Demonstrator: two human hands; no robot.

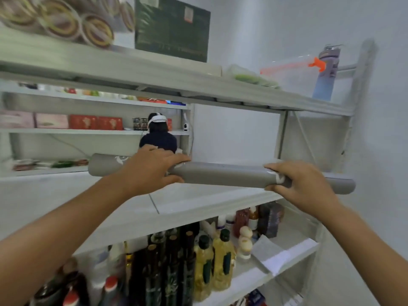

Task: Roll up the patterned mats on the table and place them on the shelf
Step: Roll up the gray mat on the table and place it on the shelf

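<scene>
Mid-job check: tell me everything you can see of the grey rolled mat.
The rolled mat is a long, slim grey tube, smooth and rubbery-looking, with white marks beside each grip. It lies nearly level over the front of the middle shelf. The left hand grips it left of centre, the right hand near its right end. Whether it touches the shelf is unclear.

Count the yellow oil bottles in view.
2. One yellow oil bottle stands on the lower shelf just right of the dark bottles; a second yellow oil bottle stands at its right. Others may be hidden behind.
</scene>
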